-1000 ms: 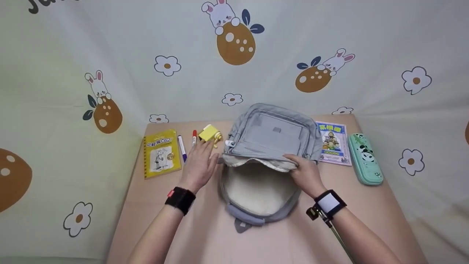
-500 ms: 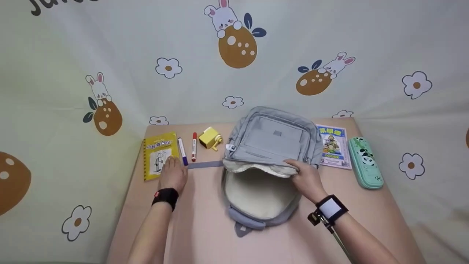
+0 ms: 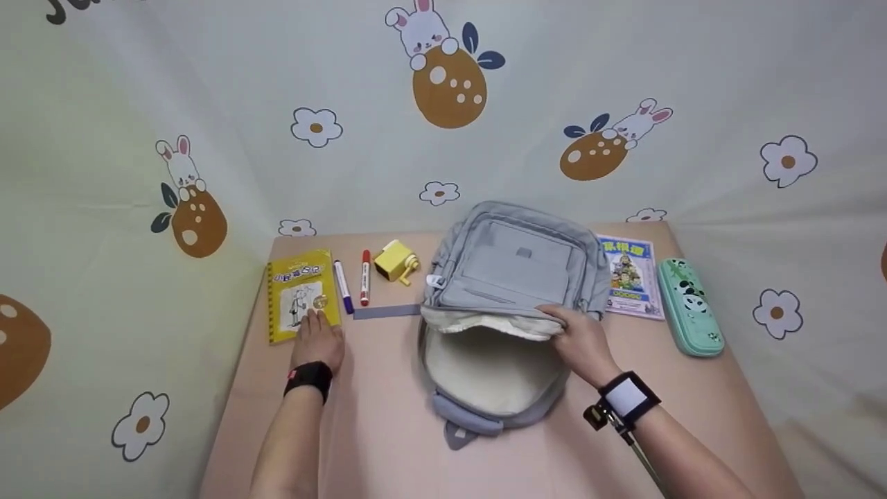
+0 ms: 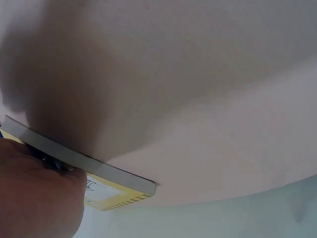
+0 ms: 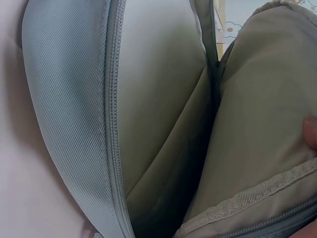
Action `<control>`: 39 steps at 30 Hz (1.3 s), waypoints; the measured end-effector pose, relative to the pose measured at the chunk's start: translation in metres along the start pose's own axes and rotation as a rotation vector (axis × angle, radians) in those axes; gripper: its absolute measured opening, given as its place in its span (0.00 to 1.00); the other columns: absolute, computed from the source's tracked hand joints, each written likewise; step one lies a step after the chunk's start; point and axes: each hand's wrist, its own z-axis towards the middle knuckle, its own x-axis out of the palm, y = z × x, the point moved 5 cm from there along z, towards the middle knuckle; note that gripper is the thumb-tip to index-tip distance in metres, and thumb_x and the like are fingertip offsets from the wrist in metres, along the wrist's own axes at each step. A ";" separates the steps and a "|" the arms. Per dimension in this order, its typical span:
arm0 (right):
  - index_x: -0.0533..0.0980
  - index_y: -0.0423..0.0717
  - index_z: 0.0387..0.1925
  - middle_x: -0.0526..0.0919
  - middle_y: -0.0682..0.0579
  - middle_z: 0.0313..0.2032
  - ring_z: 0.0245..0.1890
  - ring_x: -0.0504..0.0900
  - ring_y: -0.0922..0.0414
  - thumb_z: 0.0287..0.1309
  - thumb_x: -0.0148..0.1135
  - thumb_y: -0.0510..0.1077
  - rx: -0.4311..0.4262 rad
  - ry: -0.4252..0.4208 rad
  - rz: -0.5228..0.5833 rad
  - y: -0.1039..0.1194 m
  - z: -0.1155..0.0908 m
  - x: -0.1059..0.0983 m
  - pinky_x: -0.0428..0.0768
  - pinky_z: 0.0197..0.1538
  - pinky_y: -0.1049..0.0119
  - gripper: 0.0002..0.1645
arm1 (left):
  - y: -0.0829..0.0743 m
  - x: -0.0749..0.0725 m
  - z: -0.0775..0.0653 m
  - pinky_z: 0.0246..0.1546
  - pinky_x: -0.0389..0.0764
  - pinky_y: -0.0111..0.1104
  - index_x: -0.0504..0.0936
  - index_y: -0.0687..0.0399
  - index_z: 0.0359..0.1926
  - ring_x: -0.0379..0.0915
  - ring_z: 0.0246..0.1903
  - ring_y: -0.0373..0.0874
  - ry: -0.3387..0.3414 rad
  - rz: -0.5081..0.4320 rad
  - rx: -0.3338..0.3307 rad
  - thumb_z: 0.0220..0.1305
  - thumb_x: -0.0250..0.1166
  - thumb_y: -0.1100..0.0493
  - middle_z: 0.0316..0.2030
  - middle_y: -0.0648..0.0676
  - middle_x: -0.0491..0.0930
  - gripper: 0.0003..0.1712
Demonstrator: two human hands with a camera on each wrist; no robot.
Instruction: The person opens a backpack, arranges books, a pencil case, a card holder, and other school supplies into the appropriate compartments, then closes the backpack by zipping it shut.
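Observation:
A light grey-blue backpack [image 3: 523, 263] lies on the table in the head view, its main compartment unzipped and its cream lining showing. My right hand [image 3: 582, 339] grips the edge of its front panel and holds the mouth open. In the right wrist view, the zipper [image 5: 114, 89] and the lining [image 5: 158, 84] gape apart, and a fingertip shows against the panel's inside. My left hand [image 3: 319, 344] lies with extended fingers over the lower right part of a yellow spiral-edged book [image 3: 284, 298]. Up close in the left wrist view, the hand [image 4: 34, 198] overlaps the book's edge [image 4: 114, 171].
A purple-capped marker [image 3: 344, 286], a red marker [image 3: 365, 277] and a yellow crank pencil sharpener [image 3: 396, 262] lie between book and backpack. A grey strap [image 3: 388, 312] extends left from the bag. Right of it are a purple-bordered book [image 3: 634, 277] and a green panda pencil case [image 3: 691, 307].
My left hand has moved left and nearer, from beside the pencil sharpener and bag to the yellow book's lower edge. The right hand keeps its grip on the backpack.

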 end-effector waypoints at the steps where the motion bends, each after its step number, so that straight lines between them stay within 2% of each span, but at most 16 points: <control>1: 0.86 0.46 0.50 0.88 0.46 0.48 0.49 0.86 0.44 0.52 0.69 0.29 0.001 0.002 -0.001 0.000 0.000 0.000 0.81 0.55 0.48 0.22 | 0.000 0.000 -0.001 0.74 0.44 0.57 0.46 0.81 0.74 0.38 0.75 0.72 -0.002 0.002 0.000 0.82 0.39 0.53 0.75 0.79 0.42 0.37; 6: 0.86 0.47 0.50 0.88 0.46 0.48 0.49 0.86 0.43 0.53 0.69 0.30 0.003 0.015 -0.010 -0.001 0.000 0.001 0.81 0.54 0.47 0.22 | -0.002 0.002 -0.006 0.74 0.43 0.57 0.44 0.81 0.75 0.37 0.76 0.72 0.003 0.000 -0.023 0.82 0.39 0.52 0.75 0.79 0.41 0.37; 14: 0.87 0.48 0.50 0.88 0.47 0.48 0.48 0.87 0.45 0.54 0.67 0.30 0.002 0.005 -0.019 -0.004 0.000 -0.002 0.81 0.52 0.48 0.22 | -0.012 0.005 -0.025 0.74 0.46 0.57 0.46 0.83 0.73 0.38 0.75 0.72 0.022 0.049 -0.012 0.82 0.39 0.53 0.74 0.80 0.42 0.37; 18: 0.87 0.49 0.49 0.89 0.48 0.48 0.48 0.87 0.45 0.54 0.66 0.30 0.005 0.005 -0.021 -0.006 -0.001 -0.001 0.81 0.52 0.48 0.22 | -0.016 0.007 -0.038 0.74 0.45 0.58 0.48 0.84 0.72 0.38 0.75 0.73 0.063 0.113 0.022 0.82 0.39 0.55 0.74 0.81 0.42 0.35; 21: 0.87 0.49 0.49 0.89 0.48 0.48 0.48 0.87 0.45 0.54 0.67 0.30 0.001 0.005 -0.020 -0.007 -0.001 -0.001 0.81 0.53 0.48 0.21 | -0.018 0.007 -0.049 0.73 0.46 0.58 0.54 0.85 0.71 0.40 0.75 0.73 0.087 0.192 0.068 0.81 0.42 0.56 0.73 0.81 0.46 0.34; 25: 0.87 0.49 0.49 0.89 0.48 0.47 0.47 0.87 0.45 0.53 0.68 0.30 -0.005 0.001 -0.020 -0.006 -0.002 -0.001 0.81 0.52 0.48 0.22 | -0.019 0.008 -0.062 0.73 0.48 0.58 0.54 0.84 0.71 0.43 0.74 0.73 0.108 0.191 0.071 0.81 0.45 0.54 0.73 0.81 0.48 0.35; 27: 0.87 0.49 0.49 0.89 0.47 0.47 0.47 0.87 0.45 0.52 0.67 0.29 -0.009 0.000 -0.016 -0.006 -0.002 -0.001 0.82 0.52 0.48 0.23 | -0.016 0.008 -0.065 0.72 0.51 0.58 0.53 0.82 0.72 0.45 0.74 0.72 0.101 0.116 0.030 0.81 0.46 0.51 0.73 0.80 0.49 0.38; 28: 0.87 0.48 0.49 0.89 0.47 0.47 0.46 0.87 0.45 0.52 0.67 0.29 -0.012 0.002 -0.015 -0.006 -0.002 -0.001 0.82 0.51 0.48 0.23 | -0.013 0.006 -0.065 0.71 0.55 0.59 0.56 0.81 0.72 0.50 0.73 0.72 0.084 0.078 0.013 0.81 0.47 0.50 0.72 0.79 0.53 0.38; 30: 0.87 0.48 0.50 0.89 0.46 0.47 0.46 0.87 0.44 0.51 0.66 0.28 -0.017 0.006 -0.012 -0.005 -0.003 -0.001 0.82 0.51 0.47 0.24 | -0.005 0.001 -0.064 0.66 0.64 0.59 0.62 0.79 0.69 0.62 0.67 0.70 0.031 -0.005 -0.038 0.79 0.50 0.47 0.67 0.78 0.63 0.37; 32: 0.86 0.48 0.50 0.88 0.46 0.48 0.47 0.87 0.44 0.51 0.66 0.27 -0.018 0.008 -0.007 -0.005 -0.003 0.000 0.81 0.52 0.47 0.25 | 0.007 -0.008 -0.062 0.60 0.70 0.58 0.66 0.78 0.65 0.68 0.58 0.67 -0.038 -0.072 -0.099 0.77 0.54 0.45 0.58 0.75 0.70 0.37; 34: 0.86 0.48 0.50 0.88 0.46 0.48 0.47 0.87 0.44 0.51 0.66 0.27 -0.020 0.010 -0.005 -0.004 -0.003 0.000 0.81 0.52 0.47 0.25 | 0.021 -0.017 -0.062 0.51 0.73 0.56 0.66 0.78 0.61 0.69 0.49 0.65 -0.087 -0.123 -0.173 0.73 0.59 0.42 0.50 0.73 0.72 0.40; 35: 0.86 0.48 0.50 0.88 0.46 0.48 0.47 0.87 0.44 0.51 0.66 0.27 -0.021 0.009 -0.006 -0.004 -0.003 0.000 0.81 0.52 0.47 0.25 | 0.027 -0.023 -0.064 0.50 0.73 0.55 0.65 0.79 0.61 0.68 0.48 0.65 -0.089 -0.159 -0.220 0.71 0.61 0.40 0.48 0.72 0.71 0.42; 39: 0.86 0.47 0.50 0.88 0.46 0.48 0.48 0.87 0.44 0.51 0.67 0.28 -0.031 0.011 -0.012 -0.003 -0.003 0.001 0.81 0.52 0.47 0.24 | 0.044 -0.038 -0.079 0.46 0.70 0.52 0.61 0.78 0.62 0.64 0.48 0.65 -0.044 -0.340 -0.381 0.62 0.68 0.36 0.48 0.72 0.67 0.52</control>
